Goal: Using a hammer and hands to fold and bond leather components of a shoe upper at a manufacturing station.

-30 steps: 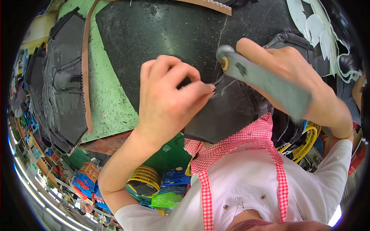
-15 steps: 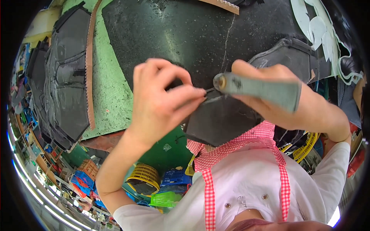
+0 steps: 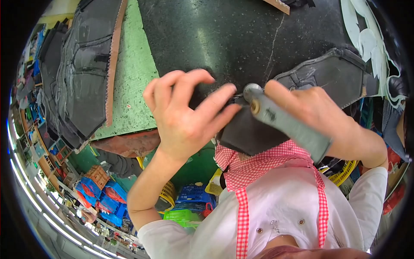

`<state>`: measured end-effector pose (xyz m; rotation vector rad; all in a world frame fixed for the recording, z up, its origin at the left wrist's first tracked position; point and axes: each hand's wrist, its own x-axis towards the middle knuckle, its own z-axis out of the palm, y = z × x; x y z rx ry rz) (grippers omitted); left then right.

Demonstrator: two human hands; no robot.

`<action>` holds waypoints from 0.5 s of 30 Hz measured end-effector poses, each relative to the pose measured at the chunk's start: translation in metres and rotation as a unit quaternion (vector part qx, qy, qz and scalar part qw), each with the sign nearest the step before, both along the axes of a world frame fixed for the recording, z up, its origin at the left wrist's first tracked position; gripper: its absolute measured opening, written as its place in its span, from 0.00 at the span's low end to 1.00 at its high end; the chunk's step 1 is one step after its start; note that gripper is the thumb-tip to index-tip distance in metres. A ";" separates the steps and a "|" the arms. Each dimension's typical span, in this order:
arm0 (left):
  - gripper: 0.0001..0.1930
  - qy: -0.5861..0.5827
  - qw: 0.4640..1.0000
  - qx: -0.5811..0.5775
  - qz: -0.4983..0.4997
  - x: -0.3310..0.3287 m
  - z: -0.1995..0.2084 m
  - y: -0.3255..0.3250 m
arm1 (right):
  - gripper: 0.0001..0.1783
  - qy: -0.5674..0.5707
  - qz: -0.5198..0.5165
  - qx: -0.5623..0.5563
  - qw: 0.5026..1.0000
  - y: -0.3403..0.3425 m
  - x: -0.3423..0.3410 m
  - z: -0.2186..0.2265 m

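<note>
My right hand (image 3: pixel 315 108) is wrapped round a hammer with a grey metal head (image 3: pixel 291 125). The head flares toward its near end. Its round face (image 3: pixel 252 91) is down by the seam of a dark grey leather piece (image 3: pixel 252 134); motion blurs it, so contact is unclear. Just left of the hammer face, my left hand (image 3: pixel 185 108) has its fingers curved and apart, thumb and forefinger tips close to the seam. The leather piece overhangs the near edge of a black slab (image 3: pixel 207 43), and the hands cover part of it.
Stitched dark panels (image 3: pixel 90 64) lie stacked at the left, beside a brown zigzag-edged strip (image 3: pixel 114 64) on the green tabletop (image 3: pixel 133 77). Another dark panel (image 3: pixel 327 73) and white cut-outs (image 3: pixel 366 43) are at the right. Below stand yellow (image 3: pixel 213 185) and blue baskets (image 3: pixel 194 193).
The hammer has swung so its head slants more toward me, its round face now showing. My left thumb and forefinger have spread from a pinch. The whole view has shifted slightly.
</note>
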<state>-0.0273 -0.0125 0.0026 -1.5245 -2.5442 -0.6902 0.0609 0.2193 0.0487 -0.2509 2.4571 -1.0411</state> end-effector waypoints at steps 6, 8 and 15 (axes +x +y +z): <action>0.14 -0.175 0.978 0.054 0.101 0.020 -0.015 -0.003 | 0.11 0.043 -0.023 -0.083 0.995 0.004 -0.006 0.000; 0.13 -0.159 0.980 0.064 0.103 0.025 -0.016 -0.001 | 0.11 0.066 -0.067 -0.066 0.993 0.007 -0.007 0.001; 0.11 -0.070 0.993 0.026 0.088 0.033 -0.011 0.000 | 0.14 0.059 -0.036 -0.057 0.996 0.002 -0.010 0.003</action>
